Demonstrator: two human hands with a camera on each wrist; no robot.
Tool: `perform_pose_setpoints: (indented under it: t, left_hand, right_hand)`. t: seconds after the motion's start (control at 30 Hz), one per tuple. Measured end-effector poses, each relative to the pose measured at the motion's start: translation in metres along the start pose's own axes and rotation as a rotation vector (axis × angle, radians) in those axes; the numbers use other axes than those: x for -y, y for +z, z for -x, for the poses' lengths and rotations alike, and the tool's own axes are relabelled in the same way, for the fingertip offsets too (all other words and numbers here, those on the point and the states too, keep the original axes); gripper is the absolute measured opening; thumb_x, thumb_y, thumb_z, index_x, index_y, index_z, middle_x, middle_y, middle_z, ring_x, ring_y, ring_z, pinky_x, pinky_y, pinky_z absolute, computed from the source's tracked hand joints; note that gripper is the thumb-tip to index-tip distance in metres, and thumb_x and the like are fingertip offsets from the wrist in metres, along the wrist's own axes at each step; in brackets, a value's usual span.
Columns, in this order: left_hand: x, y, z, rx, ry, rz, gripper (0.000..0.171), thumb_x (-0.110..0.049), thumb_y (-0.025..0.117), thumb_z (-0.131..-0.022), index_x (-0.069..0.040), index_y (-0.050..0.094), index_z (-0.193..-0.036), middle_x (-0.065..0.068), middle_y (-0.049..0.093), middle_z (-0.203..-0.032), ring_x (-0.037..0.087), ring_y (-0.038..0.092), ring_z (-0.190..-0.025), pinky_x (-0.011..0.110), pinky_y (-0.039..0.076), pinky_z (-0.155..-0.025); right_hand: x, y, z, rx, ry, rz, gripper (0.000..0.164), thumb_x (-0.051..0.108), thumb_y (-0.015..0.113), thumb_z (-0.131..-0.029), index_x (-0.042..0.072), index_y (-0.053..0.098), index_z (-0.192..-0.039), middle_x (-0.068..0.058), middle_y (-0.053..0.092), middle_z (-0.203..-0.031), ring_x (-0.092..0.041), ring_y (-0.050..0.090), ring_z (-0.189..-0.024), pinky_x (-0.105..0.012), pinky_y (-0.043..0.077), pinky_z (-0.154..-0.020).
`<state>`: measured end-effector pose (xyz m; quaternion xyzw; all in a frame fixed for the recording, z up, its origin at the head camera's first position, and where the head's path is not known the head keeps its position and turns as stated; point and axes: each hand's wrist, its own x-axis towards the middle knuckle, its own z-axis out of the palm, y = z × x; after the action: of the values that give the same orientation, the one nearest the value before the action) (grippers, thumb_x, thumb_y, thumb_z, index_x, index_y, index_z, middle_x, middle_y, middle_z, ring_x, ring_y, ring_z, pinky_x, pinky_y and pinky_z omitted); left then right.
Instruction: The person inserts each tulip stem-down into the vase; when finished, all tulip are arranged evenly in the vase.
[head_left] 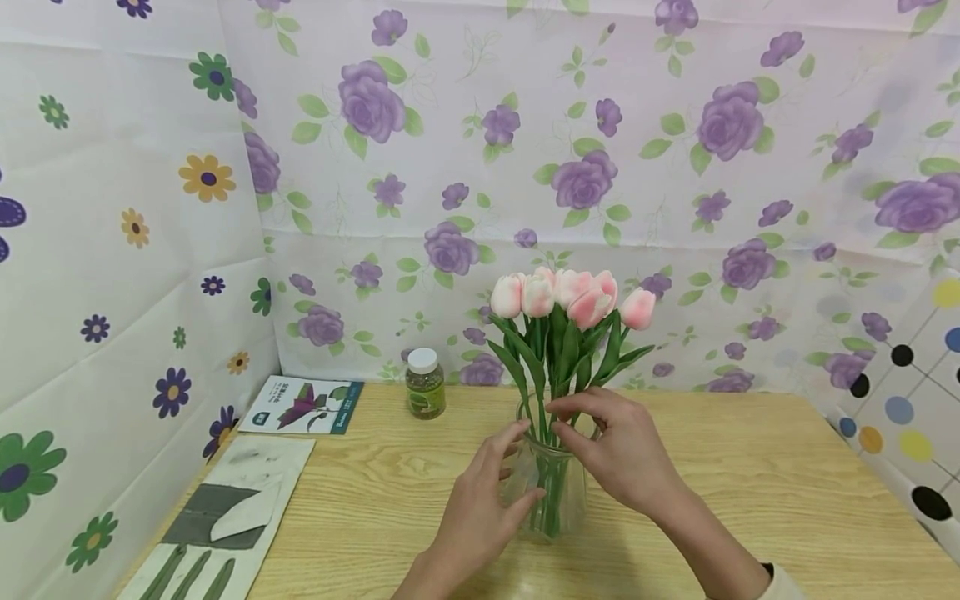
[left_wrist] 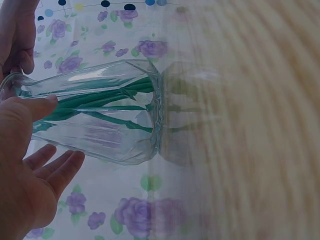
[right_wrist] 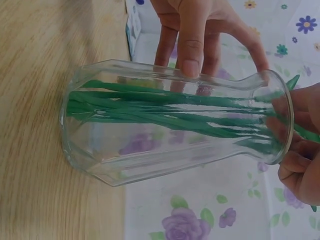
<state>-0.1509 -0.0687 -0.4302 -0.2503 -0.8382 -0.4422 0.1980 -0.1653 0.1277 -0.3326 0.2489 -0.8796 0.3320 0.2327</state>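
Observation:
A clear glass vase [head_left: 573, 492] stands on the table, holding several pink-and-white artificial tulips [head_left: 588, 307]. Their green stems [right_wrist: 165, 107] reach down to its base. At the mouth of the vase, my right hand [head_left: 626, 450] pinches at the tulip stems with thumb and index finger; its other fingers curl close by in the right wrist view. My left hand [head_left: 483, 496] is at the vase's left side, index finger by the rim and thumb across the front. Its fingers [left_wrist: 65, 170] are spread and fairly straight beside the glass, seen in the left wrist view.
Behind and left of the vase stands a small jar [head_left: 425, 387] with a white lid and green label. A printed leaflet [head_left: 303, 406] and a flat packet with a grey-and-white picture [head_left: 232, 508] lie along the left table edge. Flower-patterned sheets [head_left: 480, 150] hang behind.

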Motion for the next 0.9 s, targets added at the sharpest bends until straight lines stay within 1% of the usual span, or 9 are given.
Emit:
perform_pose_setpoints:
  t: [0.17, 0.33, 0.47, 0.53, 0.67, 0.7, 0.77, 0.83, 0.9]
  left_hand:
    - [-0.001, 0.0, 0.0, -0.005, 0.009, -0.001, 0.091, -0.006, 0.086, -0.087, -0.028, 0.036, -0.16, 0.007, 0.058, -0.148, 0.029, 0.069, -0.123, 0.039, 0.066, -0.094]
    - [-0.002, 0.001, 0.0, -0.004, 0.011, 0.003, 0.092, -0.005, 0.086, -0.087, -0.028, 0.036, -0.16, 0.007, 0.058, -0.148, 0.029, 0.069, -0.123, 0.038, 0.066, -0.094]
    - [-0.002, 0.001, 0.001, -0.004, 0.014, 0.007, 0.092, -0.004, 0.087, -0.087, -0.027, 0.036, -0.16, 0.007, 0.058, -0.147, 0.029, 0.069, -0.123, 0.038, 0.066, -0.094]
    - [-0.003, 0.001, 0.001, -0.005, 0.015, 0.007, 0.092, -0.004, 0.087, -0.086, -0.027, 0.036, -0.16, 0.007, 0.059, -0.146, 0.029, 0.069, -0.123, 0.038, 0.066, -0.094]
    - [-0.002, 0.0, 0.002, -0.024, 0.035, -0.017, 0.091, -0.009, 0.088, -0.086, -0.026, 0.037, -0.159, 0.007, 0.06, -0.144, 0.028, 0.071, -0.118, 0.038, 0.067, -0.09]
    - [-0.002, 0.0, 0.002, -0.041, 0.052, -0.024, 0.088, -0.012, 0.088, -0.086, -0.025, 0.039, -0.159, 0.007, 0.061, -0.144, 0.028, 0.071, -0.117, 0.038, 0.067, -0.088]
    - [0.0, -0.002, 0.002, -0.092, 0.11, -0.033, 0.079, -0.016, 0.085, -0.089, -0.022, 0.043, -0.156, 0.007, 0.062, -0.144, 0.028, 0.071, -0.117, 0.038, 0.067, -0.086]
    - [0.002, -0.005, 0.001, -0.162, 0.194, -0.044, 0.069, -0.021, 0.081, -0.092, -0.018, 0.048, -0.153, 0.007, 0.063, -0.143, 0.028, 0.07, -0.12, 0.041, 0.067, -0.088]
    - [0.005, -0.01, -0.001, -0.236, 0.273, -0.048, 0.058, -0.022, 0.076, -0.096, -0.012, 0.053, -0.148, 0.008, 0.063, -0.142, 0.029, 0.068, -0.124, 0.043, 0.066, -0.093]
  right_hand:
    - [0.0, 0.0, 0.002, -0.01, -0.003, 0.013, 0.019, 0.006, 0.084, -0.088, 0.017, 0.084, -0.103, 0.008, 0.074, -0.09, -0.002, 0.041, -0.063, -0.022, 0.04, -0.055]
    - [-0.003, -0.002, 0.006, -0.069, -0.033, 0.003, 0.019, 0.004, 0.084, -0.088, 0.019, 0.084, -0.099, 0.01, 0.073, -0.09, -0.002, 0.039, -0.063, -0.021, 0.038, -0.054]
    - [-0.007, -0.009, 0.009, -0.163, -0.084, -0.041, 0.021, 0.0, 0.084, -0.086, 0.018, 0.083, -0.098, 0.01, 0.074, -0.09, 0.0, 0.033, -0.057, -0.018, 0.032, -0.048]
    - [-0.01, -0.013, 0.01, -0.22, -0.101, -0.068, 0.022, -0.002, 0.084, -0.086, 0.017, 0.083, -0.097, 0.01, 0.072, -0.085, 0.001, 0.029, -0.054, -0.017, 0.029, -0.045]
    - [-0.018, -0.025, 0.013, -0.347, -0.11, -0.105, 0.025, -0.008, 0.083, -0.084, 0.014, 0.083, -0.096, 0.007, 0.067, -0.079, -0.002, 0.028, -0.053, -0.022, 0.026, -0.044]
    - [-0.02, -0.028, 0.014, -0.375, -0.109, -0.117, 0.026, -0.009, 0.083, -0.083, 0.013, 0.083, -0.096, 0.006, 0.066, -0.077, -0.002, 0.029, -0.054, -0.022, 0.026, -0.045]
    - [-0.026, -0.035, 0.016, -0.426, -0.102, -0.134, 0.025, -0.012, 0.081, -0.083, 0.009, 0.083, -0.096, 0.006, 0.065, -0.078, -0.002, 0.034, -0.057, -0.021, 0.029, -0.046]
    - [-0.032, -0.041, 0.018, -0.462, -0.086, -0.156, 0.024, -0.014, 0.078, -0.084, 0.005, 0.082, -0.097, 0.006, 0.067, -0.081, -0.001, 0.045, -0.06, -0.014, 0.035, -0.047]
    - [-0.039, -0.048, 0.02, -0.498, -0.087, -0.144, 0.023, -0.014, 0.076, -0.086, 0.002, 0.082, -0.1, 0.003, 0.071, -0.084, 0.002, 0.054, -0.067, -0.008, 0.042, -0.053]
